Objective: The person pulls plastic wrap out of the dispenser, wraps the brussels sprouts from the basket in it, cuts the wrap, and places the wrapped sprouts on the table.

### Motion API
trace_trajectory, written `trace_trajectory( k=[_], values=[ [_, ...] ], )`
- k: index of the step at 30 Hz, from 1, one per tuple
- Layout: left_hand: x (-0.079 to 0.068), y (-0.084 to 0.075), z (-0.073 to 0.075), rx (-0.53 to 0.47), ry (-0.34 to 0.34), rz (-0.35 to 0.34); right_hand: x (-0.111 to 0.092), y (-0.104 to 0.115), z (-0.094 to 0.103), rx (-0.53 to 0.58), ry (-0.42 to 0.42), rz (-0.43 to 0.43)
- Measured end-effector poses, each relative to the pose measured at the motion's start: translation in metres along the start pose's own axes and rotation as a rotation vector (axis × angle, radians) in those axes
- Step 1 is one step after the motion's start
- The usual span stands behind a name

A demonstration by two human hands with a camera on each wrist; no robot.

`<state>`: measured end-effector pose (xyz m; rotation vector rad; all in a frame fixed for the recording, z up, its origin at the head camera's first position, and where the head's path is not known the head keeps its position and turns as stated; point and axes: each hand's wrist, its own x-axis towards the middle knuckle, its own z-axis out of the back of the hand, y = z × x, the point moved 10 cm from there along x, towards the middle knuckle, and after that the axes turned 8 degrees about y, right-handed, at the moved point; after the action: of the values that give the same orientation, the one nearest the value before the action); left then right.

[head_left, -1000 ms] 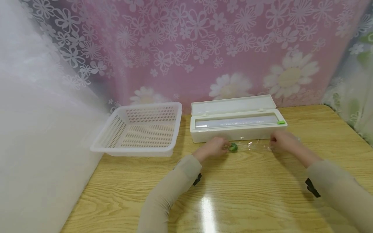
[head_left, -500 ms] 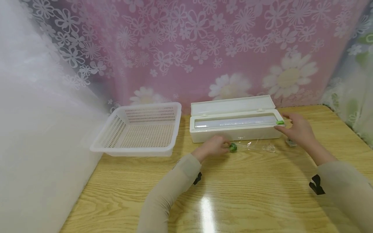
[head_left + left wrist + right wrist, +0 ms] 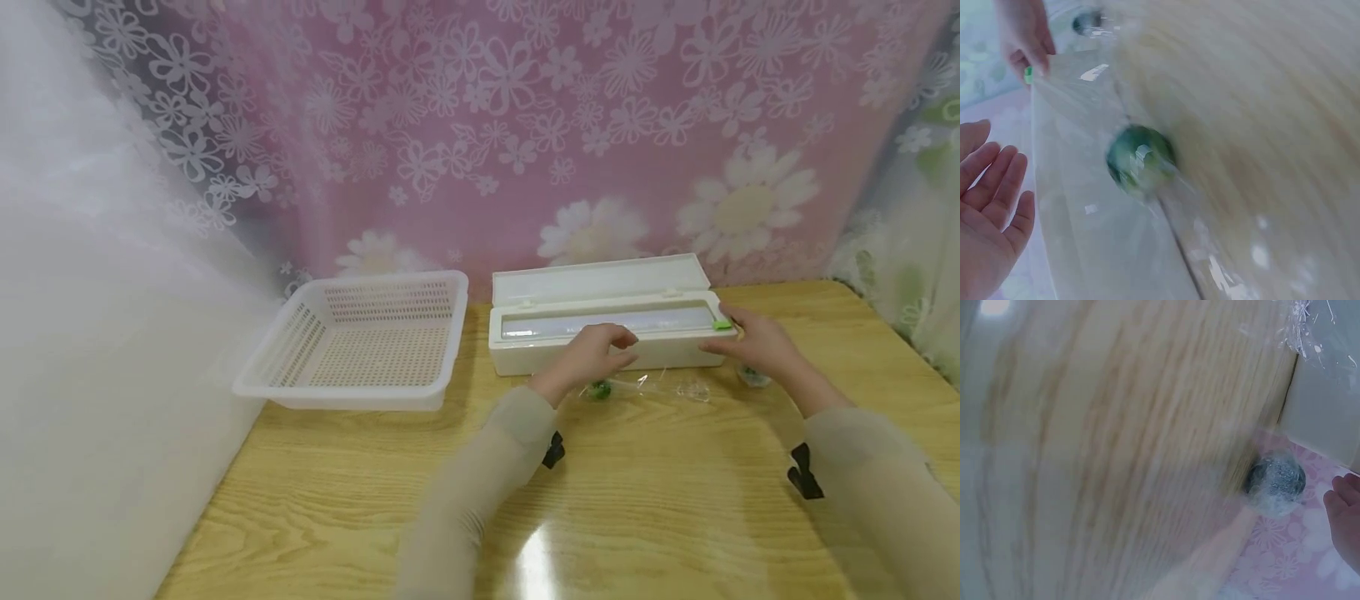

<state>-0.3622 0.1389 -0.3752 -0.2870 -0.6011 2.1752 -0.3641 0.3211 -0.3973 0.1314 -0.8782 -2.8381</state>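
My left hand (image 3: 588,358) hovers in front of the long white cling film box (image 3: 607,360), fingers loosely bent and holding nothing. Beneath it, a small round green thing (image 3: 1141,159) with pale streaks lies against the box's front, under clear film (image 3: 652,387). My right hand (image 3: 765,343) holds the box's right end, thumb in front and fingers behind, beside the green slider (image 3: 722,325). Near that wrist sits a second round, dark green thing wrapped in crinkled film (image 3: 1275,481). Inside the box, its lid (image 3: 600,281) raised, is the film roll (image 3: 607,322).
A white perforated basket (image 3: 337,398) stands to the left of the box on the wooden table (image 3: 360,500). Behind the table hangs a pink flowered curtain (image 3: 465,208), and pale sheeting (image 3: 112,375) borders the left side.
My right hand has let go of the clear film and moved up to the box's right end. The left hand has released the round green thing and risen toward the box.
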Motion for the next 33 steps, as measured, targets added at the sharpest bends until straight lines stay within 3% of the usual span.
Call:
trace_trajectory(
  k=[7, 15, 23, 33],
  values=[
    [0.036, -0.02, 0.004, -0.06, -0.1, 0.001, -0.003, -0.011, 0.002, 0.012, 0.001, -0.024],
    [0.073, -0.03, -0.006, -0.04, -0.132, 0.064, -0.001, -0.013, 0.004, 0.017, -0.04, 0.006],
    [0.09, -0.038, -0.022, 0.078, -0.128, 0.113, 0.001, -0.008, -0.005, 0.063, -0.037, 0.018],
    [0.109, -0.045, -0.026, 0.204, -0.156, 0.159, 0.005, -0.017, 0.004, 0.067, -0.03, -0.021]
  ],
)
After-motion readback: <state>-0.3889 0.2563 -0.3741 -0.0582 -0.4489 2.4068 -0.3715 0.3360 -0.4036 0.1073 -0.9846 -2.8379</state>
